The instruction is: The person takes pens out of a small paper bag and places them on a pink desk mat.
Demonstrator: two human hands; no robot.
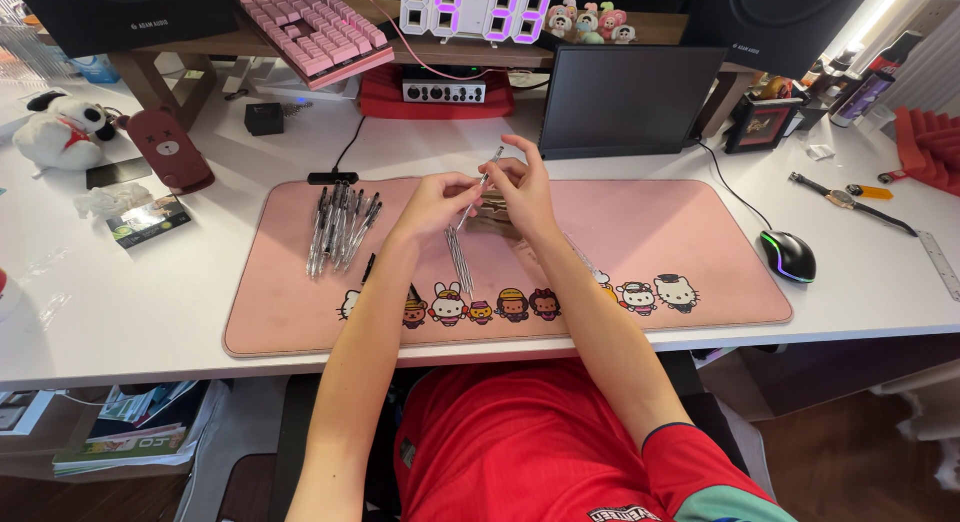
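The left hand (pixel 437 200) and right hand (pixel 520 187) pinch a clear pen (pixel 478 190) above the pink mat (pixel 650 252); a slipped grip could drop it among the loose refills (pixel 458 262) below.

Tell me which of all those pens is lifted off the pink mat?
The clear pen held between both hands, left hand and right hand, tilted above the mat. The other pens lie bunched on the mat's left side.
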